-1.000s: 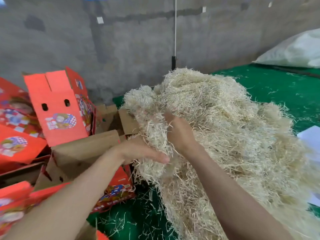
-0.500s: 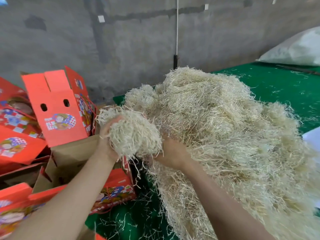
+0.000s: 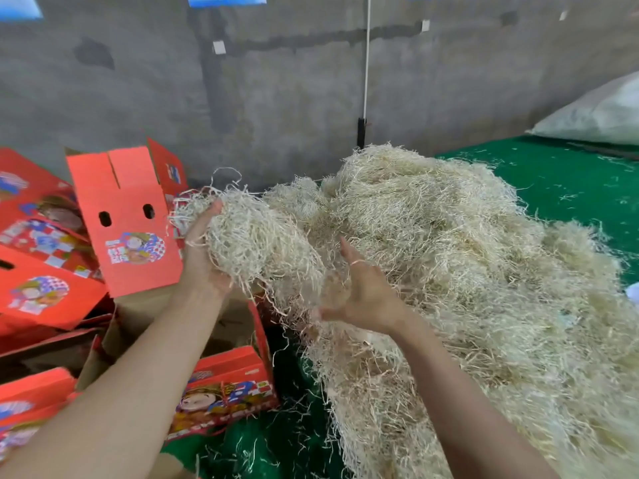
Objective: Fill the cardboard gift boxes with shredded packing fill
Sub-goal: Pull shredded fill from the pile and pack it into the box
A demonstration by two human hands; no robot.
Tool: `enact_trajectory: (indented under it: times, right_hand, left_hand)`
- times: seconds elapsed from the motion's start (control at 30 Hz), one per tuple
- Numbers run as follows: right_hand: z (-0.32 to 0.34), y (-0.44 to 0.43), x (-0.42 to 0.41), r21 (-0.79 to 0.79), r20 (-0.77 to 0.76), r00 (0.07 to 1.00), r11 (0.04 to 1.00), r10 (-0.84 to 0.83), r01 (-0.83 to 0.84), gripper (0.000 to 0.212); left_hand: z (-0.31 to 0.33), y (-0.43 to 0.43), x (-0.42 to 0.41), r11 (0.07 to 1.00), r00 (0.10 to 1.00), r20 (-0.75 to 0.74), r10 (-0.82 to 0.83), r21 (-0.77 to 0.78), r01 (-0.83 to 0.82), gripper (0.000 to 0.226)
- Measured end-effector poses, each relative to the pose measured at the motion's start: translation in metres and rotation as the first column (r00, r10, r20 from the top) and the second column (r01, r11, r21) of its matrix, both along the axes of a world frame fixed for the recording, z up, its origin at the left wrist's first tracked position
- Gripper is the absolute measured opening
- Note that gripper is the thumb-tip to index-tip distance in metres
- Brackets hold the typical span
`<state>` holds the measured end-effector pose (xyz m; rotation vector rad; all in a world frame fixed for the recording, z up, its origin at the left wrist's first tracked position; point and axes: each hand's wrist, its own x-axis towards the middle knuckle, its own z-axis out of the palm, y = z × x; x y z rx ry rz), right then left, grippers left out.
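A big pile of pale shredded fill [image 3: 466,278] covers the green table surface at centre and right. My left hand [image 3: 200,261] cups a loose clump of fill [image 3: 256,240] from its left side, held above an open red gift box [image 3: 228,378] whose brown inside shows below my forearm. My right hand [image 3: 363,295] hovers just right of the clump with fingers spread, palm toward it, holding nothing. The box's tall red flap [image 3: 128,219] stands behind my left hand.
More red printed boxes [image 3: 38,271] are stacked at the left. A green mat [image 3: 567,181] covers the table, with loose strands on it. A grey concrete wall stands behind, and a white sack [image 3: 601,115] lies at far right.
My left hand has lifted the clump free of the pile and carried it up and left over the open box. My right hand has let go and opened.
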<state>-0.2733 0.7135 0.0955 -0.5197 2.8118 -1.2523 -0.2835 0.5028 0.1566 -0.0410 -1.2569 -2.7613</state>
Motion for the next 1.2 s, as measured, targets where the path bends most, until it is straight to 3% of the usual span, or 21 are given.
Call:
enact_trajectory:
  times: [0.03, 0.1, 0.17, 0.23, 0.33, 0.43, 0.57, 0.7, 0.8, 0.9, 1.0, 1.07, 1.13, 1.2]
  right_hand:
    - [0.007, -0.010, -0.001, -0.057, -0.021, 1.000, 0.998, 0.002, -0.003, 0.126]
    - [0.011, -0.026, -0.003, -0.021, 0.029, 0.999, 1.000, 0.018, -0.018, 0.115]
    - [0.005, -0.034, -0.001, 0.085, 0.099, 0.995, 0.996, 0.019, -0.027, 0.080]
    - [-0.002, -0.039, 0.003, 0.086, 0.035, 0.998, 0.994, 0.057, -0.060, 0.039]
    - [-0.004, -0.044, 0.011, -0.003, -0.123, 0.988, 0.996, 0.089, -0.090, 0.006]
    - [-0.005, -0.046, 0.012, -0.021, -0.182, 0.982, 0.998, 0.058, -0.062, 0.017]
    - [-0.029, -0.034, 0.010, 0.136, -0.155, 0.987, 0.990, 0.042, -0.021, 0.021]
    - [-0.057, 0.002, -0.002, 0.336, -0.029, 0.975, 0.917, -0.218, 0.215, 0.028]
    - [-0.077, 0.025, -0.006, 0.398, 0.053, 0.944, 0.874, -0.326, 0.279, 0.036]
    - [-0.093, 0.038, 0.001, 0.455, 0.133, 0.919, 0.846, -0.372, 0.277, 0.024]
    - [-0.085, 0.039, 0.006, 0.433, 0.151, 0.929, 0.868, -0.337, 0.244, 0.030]
    - [-0.059, 0.031, 0.004, 0.360, 0.237, 0.934, 0.918, -0.265, 0.169, 0.046]
    - [-0.023, 0.020, 0.005, 0.242, 0.255, 0.960, 0.969, -0.115, 0.052, 0.068]
    - [0.019, 0.006, 0.010, 0.084, 0.131, 0.989, 0.995, -0.070, 0.059, 0.116]
  left_hand:
    - [0.000, 0.003, 0.000, 1.000, 1.000, -0.007, -0.003, 0.001, 0.003, 0.052]
    - [0.005, 0.007, 0.000, 0.998, 0.998, -0.044, -0.041, 0.034, 0.043, 0.052]
    - [0.013, 0.006, -0.001, 0.990, 0.990, -0.084, -0.110, 0.075, 0.116, 0.054]
    - [0.015, 0.004, -0.004, 0.992, 0.992, -0.049, -0.114, 0.048, 0.116, 0.053]
    - [-0.002, 0.016, -0.003, 0.963, 0.994, 0.107, -0.030, -0.265, 0.057, 0.059]
    - [-0.024, 0.046, 0.012, 0.857, 0.980, 0.198, -0.030, -0.499, 0.127, 0.056]
    - [-0.010, 0.060, 0.008, 0.870, 0.990, 0.137, 0.006, -0.489, 0.062, 0.057]
    - [0.019, 0.059, -0.001, 0.953, 0.994, 0.091, 0.055, -0.302, -0.025, 0.031]
    - [0.035, 0.065, 0.001, 0.975, 0.992, 0.075, 0.102, -0.207, -0.085, 0.059]
    - [0.060, 0.057, -0.008, 0.989, 0.991, 0.046, 0.127, -0.083, -0.122, 0.054]
    - [0.073, 0.041, -0.016, 0.995, 0.997, -0.020, 0.069, 0.067, -0.067, 0.063]
    - [0.073, 0.032, -0.013, 0.992, 0.997, -0.063, 0.037, 0.126, -0.029, 0.044]
    - [0.073, 0.024, -0.009, 0.991, 0.998, -0.054, 0.039, 0.130, -0.031, 0.044]
    - [0.074, 0.014, -0.005, 0.990, 0.997, -0.037, 0.073, 0.123, -0.068, 0.049]
